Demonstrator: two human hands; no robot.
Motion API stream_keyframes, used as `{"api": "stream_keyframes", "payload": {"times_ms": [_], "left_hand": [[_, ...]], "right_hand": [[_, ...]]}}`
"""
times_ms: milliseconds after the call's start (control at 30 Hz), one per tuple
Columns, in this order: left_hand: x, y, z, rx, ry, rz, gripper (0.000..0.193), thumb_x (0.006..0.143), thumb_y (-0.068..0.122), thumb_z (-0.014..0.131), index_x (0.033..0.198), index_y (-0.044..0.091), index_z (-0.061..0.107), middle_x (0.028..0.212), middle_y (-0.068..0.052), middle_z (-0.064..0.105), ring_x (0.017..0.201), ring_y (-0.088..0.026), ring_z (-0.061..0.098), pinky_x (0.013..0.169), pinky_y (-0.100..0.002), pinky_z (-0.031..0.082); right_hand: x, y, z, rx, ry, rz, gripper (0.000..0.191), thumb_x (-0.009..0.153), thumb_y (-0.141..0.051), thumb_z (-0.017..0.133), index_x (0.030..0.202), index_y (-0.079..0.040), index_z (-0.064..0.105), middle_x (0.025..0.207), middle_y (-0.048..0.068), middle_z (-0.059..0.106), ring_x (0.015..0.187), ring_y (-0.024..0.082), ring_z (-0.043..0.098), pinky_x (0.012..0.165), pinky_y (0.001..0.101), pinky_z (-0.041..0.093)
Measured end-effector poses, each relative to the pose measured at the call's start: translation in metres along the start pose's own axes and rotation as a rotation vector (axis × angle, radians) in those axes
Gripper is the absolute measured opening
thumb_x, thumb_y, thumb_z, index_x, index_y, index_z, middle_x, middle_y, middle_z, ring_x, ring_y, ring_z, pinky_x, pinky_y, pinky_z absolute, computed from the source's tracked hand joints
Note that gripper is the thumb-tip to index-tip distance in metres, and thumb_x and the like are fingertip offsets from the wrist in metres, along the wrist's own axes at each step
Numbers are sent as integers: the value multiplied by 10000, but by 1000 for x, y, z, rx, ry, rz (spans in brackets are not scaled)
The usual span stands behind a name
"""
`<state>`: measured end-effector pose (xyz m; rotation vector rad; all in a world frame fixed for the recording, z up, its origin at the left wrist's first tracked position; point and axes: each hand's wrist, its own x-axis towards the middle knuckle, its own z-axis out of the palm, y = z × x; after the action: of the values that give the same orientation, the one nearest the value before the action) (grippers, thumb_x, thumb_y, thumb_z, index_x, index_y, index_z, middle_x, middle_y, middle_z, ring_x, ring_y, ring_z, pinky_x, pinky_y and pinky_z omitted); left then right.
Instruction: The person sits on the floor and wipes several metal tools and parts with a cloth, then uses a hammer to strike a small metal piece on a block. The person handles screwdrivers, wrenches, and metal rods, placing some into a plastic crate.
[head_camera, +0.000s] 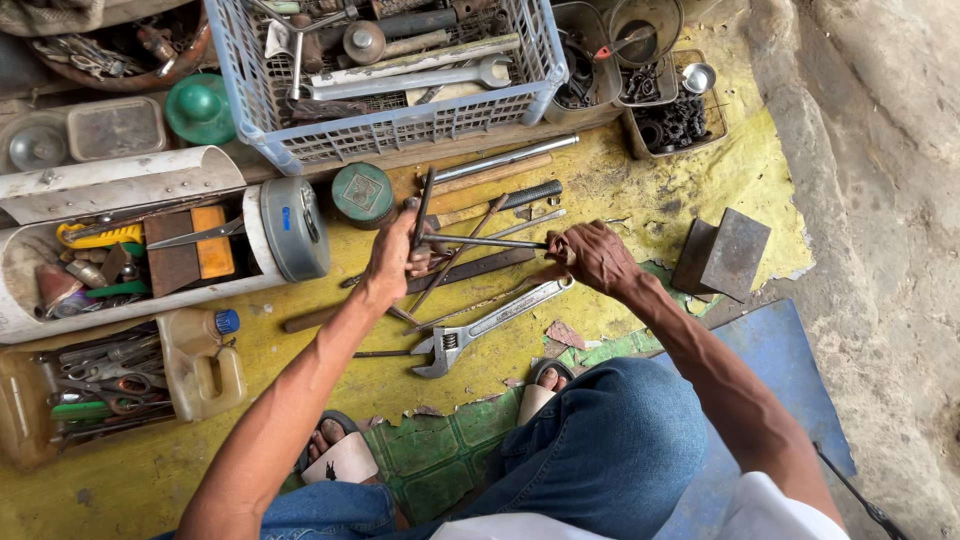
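Head view: a thin metal rod runs level between both hands, above the adjustable wrench lying on the yellow floor covering. The left hand is clamped round the rod's near end and seems also to hold a dark flat bar upright, though the fingers hide how the two meet. The right hand is shut tight on the rod's other end, beyond the wrench's handle. I judge the step in hand to be working or fitting the rod against that bar; the next move calls for steady, opposed pressure from both wrists. Past the wrench lie a black-handled tool and a long steel bar. Further up stands a blue plastic crate of spanners.
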<state>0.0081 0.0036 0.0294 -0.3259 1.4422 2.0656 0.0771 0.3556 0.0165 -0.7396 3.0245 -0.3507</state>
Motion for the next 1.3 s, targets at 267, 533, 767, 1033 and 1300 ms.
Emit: {"api": "stream_keyframes", "payload": {"times_ms": [267,533,767,1033,1300], "left_hand": [[-14,-36,55,100,-21,-13,586,948,678,371,1066,208,701,723,30,597,564,-65,482,417,-235,356],[-17,-42,61,97,135,71,749,986,712,325,1073,49,663,756,47,541,689,-107,559,561,-282,505],[-32,-23,61,478,82,458,723,1093,648,314,1145,-1,628,740,-27,380,639,-156,449,548,-335,400],[-52,-3,84,353,14,378,682,1044,615,335,1258,13,573,771,-12,468,614,-101,503,512,-265,454],[-70,16,107,-299,-260,112,554,986,514,536,1235,21,574,957,-30,658,806,-130,642,732,-290,566]], "right_hand": [[45,-77,0,264,-136,154,153,1022,-242,595,1136,-142,622,1012,85,691,618,206,609,416,353,480],[73,-103,-7,1103,-164,199,364,1024,-444,591,1120,-93,583,821,49,770,686,123,738,596,369,617],[72,-108,-2,1117,14,473,393,1007,-446,606,826,-100,650,636,-7,618,536,110,554,472,330,472],[78,-107,1,1087,464,618,422,1088,-418,616,874,-60,679,640,27,539,527,73,437,434,234,344],[79,-110,-48,1170,399,529,374,1073,-425,582,977,-65,616,770,55,673,641,115,636,576,260,588]]}}
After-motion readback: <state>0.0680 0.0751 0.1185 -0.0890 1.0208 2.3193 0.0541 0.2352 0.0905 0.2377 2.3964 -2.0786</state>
